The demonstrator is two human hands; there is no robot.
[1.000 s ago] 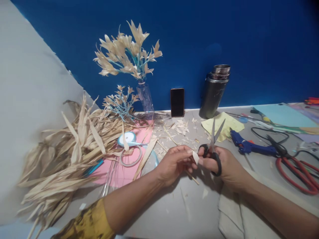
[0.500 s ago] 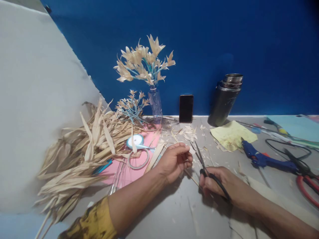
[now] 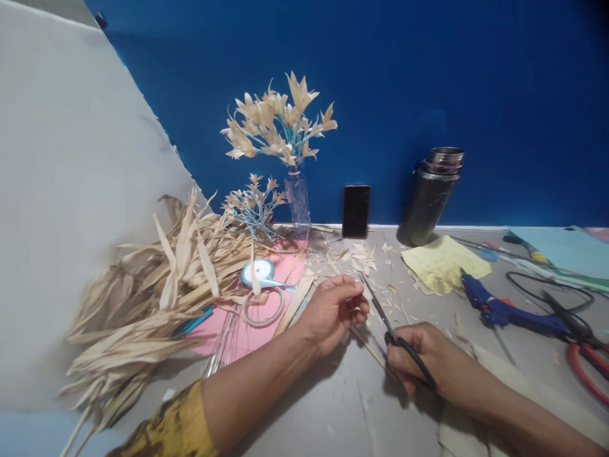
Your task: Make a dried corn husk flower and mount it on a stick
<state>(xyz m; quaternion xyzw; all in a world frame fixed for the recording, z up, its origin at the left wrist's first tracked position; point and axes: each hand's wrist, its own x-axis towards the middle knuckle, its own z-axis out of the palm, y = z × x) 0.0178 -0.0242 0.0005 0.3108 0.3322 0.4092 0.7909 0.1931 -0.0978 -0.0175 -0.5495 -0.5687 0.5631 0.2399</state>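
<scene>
My left hand (image 3: 340, 311) is over the middle of the table, thumb and forefinger pinched together. Whatever is between those fingertips is too small to make out. My right hand (image 3: 423, 358) grips black-handled scissors (image 3: 379, 308) by the loops. Their blades are nearly together and point up and left, tips close beside my left fingertips. A thin tan strip (image 3: 368, 349) runs slantwise between the two hands; whether it is held or lying down I cannot tell. Pale husk scraps (image 3: 359, 257) are scattered on the table beyond my hands.
Dried corn husks (image 3: 157, 285) are heaped left, beside a ribbon roll (image 3: 257, 271) and a grey ring (image 3: 263, 307). Husk flowers (image 3: 280, 120) stand in a clear bottle (image 3: 297, 203). Behind are a phone (image 3: 356, 211) and a flask (image 3: 431, 197); right, a blue glue gun (image 3: 511, 310) and red-handled pliers (image 3: 583, 355).
The scissor blades, spread apart before, have come together. My right hand has shifted slightly right and down. My left hand keeps its pinch in almost the same place.
</scene>
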